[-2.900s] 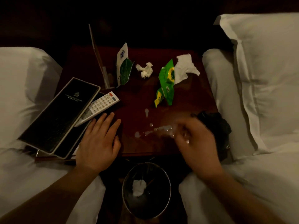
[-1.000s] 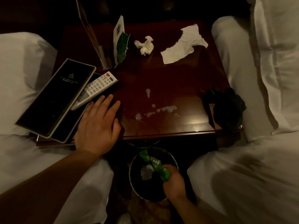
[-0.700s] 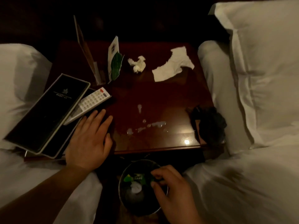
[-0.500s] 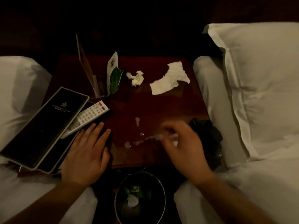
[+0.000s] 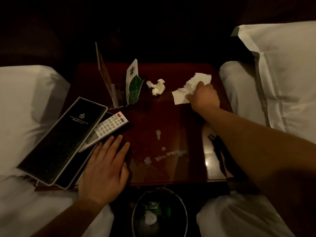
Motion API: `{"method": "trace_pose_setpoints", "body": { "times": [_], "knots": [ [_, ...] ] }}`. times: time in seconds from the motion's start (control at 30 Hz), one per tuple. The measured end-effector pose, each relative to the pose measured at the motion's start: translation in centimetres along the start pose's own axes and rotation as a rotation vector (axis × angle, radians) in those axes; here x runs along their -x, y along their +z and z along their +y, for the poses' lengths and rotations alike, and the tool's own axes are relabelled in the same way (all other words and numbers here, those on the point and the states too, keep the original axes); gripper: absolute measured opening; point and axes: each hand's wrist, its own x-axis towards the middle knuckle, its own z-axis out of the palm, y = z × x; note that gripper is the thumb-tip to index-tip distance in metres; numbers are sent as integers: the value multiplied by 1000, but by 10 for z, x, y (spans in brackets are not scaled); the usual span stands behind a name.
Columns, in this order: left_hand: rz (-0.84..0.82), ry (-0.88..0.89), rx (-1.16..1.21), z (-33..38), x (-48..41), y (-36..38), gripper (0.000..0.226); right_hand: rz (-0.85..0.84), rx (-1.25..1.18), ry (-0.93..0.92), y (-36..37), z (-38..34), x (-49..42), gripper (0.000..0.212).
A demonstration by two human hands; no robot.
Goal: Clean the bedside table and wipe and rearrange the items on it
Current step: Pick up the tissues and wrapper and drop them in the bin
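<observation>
**A:** ok so what's different from a second ago? We were down at the bin (image 5: 133, 214) with the green wrapper (image 5: 153, 206), right?

**B:** Yep. The wrapper's off the bench (image 5: 162, 117) and lying in the bin on top of a white wad. Our right hand (image 5: 204, 97) has since gone up to the far right of the bench, and its fingers are now curled and pinching the flat tissue (image 5: 181, 96). The sheet is bunching under the grip but still touches the wood.

**A:** And the left hand (image 5: 106, 168)?

**B:** It hasn't budged. The palm is flat and the fingers are straight, resting on the near left corner just beside the black folder (image 5: 63, 141) and the remote (image 5: 109, 126).

**A:** So one piece of rubbish done. What's left?

**B:** The crumpled tissue (image 5: 157, 86) sits near the back beside the leaf card (image 5: 134, 86), untouched. The spill (image 5: 159, 134) is still wet in the middle, with drops trailing toward the front edge.

**A:** We reckon this tissue goes in the bin next, or we use it on the drops first?

**B:** Could be either, we can't tell from here. No wiping has started, and the folder and remote are still piled askew, so we'd say we're early on.
</observation>
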Motion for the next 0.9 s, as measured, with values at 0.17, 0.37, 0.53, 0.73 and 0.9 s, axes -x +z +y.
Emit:
{"method": "trace_pose_setpoints", "body": {
  "times": [0.17,0.37,0.53,0.73,0.9],
  "knots": [
    [-10,-6,-3,0,1,1,57,54,-100,-40,-3,6,7,11],
    [-13,-14,-11,1,2,-1,57,161,-426,-191,-23,10,72,10],
    [-13,-23,-18,2,0,-2,57,85,-732,-265,-35,20,176,13],
    [9,-27,-21,3,1,0,57,-135,-986,-450,-16,39,292,40],
    [24,-21,-23,2,1,1,56,-257,-953,-225,61,56,332,27]
  ]
}}
